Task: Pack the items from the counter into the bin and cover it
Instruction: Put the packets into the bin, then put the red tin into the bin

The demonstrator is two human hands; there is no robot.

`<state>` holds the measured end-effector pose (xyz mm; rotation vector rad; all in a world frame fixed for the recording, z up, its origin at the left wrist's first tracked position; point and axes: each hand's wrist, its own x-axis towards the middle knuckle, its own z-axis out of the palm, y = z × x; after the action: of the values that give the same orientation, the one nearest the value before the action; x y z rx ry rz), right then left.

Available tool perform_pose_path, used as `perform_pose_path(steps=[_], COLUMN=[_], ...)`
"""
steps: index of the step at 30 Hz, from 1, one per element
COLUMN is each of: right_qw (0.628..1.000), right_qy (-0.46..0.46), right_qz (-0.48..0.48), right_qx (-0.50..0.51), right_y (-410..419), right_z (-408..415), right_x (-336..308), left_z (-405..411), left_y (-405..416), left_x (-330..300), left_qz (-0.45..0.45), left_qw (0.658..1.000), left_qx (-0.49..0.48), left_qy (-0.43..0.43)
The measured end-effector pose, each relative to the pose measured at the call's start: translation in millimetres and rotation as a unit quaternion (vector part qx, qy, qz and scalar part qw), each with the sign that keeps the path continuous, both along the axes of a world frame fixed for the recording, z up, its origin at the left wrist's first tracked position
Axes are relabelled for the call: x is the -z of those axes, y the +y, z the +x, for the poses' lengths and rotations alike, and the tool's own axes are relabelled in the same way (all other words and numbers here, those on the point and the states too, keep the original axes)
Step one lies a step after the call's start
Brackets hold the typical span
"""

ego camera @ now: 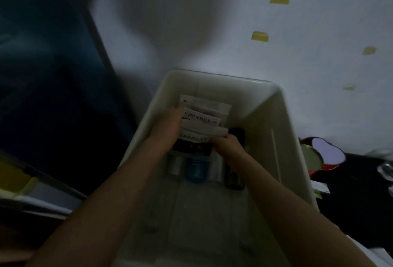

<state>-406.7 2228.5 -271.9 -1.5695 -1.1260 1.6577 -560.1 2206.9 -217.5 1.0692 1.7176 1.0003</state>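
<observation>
Both our hands are down inside the bin (282, 122), at its far end. Our left hand (168, 125) grips the left edge of a stack of packets (204, 115), fingers curled round it; our right hand (226, 144) pinches the near right corner of the same stack. The packets sit against the bin's far wall, on top of a dark box (191, 146). Below them a row of small containers lies across the floor: a blue one (196, 171) in the middle and a dark one (234, 179) toward the right wall.

We judge the risk to be the stack itself: loose flat packets could fan out or slide off the box when we let go, and end up standing too high for a cover to sit flat. The dim, blurred view makes this hard to check. Tins (312, 158) and other things wait on the counter beside the bin's right wall, so packing is not done. No cover is in view.
</observation>
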Motion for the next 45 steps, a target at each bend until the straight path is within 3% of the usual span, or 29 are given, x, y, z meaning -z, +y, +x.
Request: perform_pose_path(steps=[4,8,10,18,30,36,45], right_qw=[1.000,0.997,0.996,0.995,0.978,0.964,0.948], right_qy=[-0.003,-0.035,-0.061,-0.095,-0.131,-0.065,-0.041], right_qz=[-0.027,-0.076,-0.067,0.017,0.160,0.233,0.231], right_qx=[0.003,-0.002,0.011,0.039,0.036,0.108,0.214], right_y=[10.8,10.7,14.1,29.2,14.3,9.1,-22.0], right_z=[-5.5,-5.4,-2.2,2.7,41.3,87.2,220.6], right_x=[8.2,8.2,7.8,-15.2,-56.8,-89.4,-94.5], left_z=[-0.7,-9.4,-13.0,-12.9,18.6,78.7,213.2], left_y=[15.6,22.9,26.4,23.9,9.9,6.5,-12.5], left_x=[10.9,12.9,14.7,16.9,6.1,-26.8,-47.3], left_qz=[0.021,0.027,0.025,0.035,0.115,0.196,0.261], left_qw=[0.994,0.926,0.888,0.819,0.852,0.886,0.880], left_qx=[0.002,0.082,0.122,0.168,0.201,0.202,0.246], left_qy=[0.109,0.367,0.443,0.548,0.470,0.369,0.311])
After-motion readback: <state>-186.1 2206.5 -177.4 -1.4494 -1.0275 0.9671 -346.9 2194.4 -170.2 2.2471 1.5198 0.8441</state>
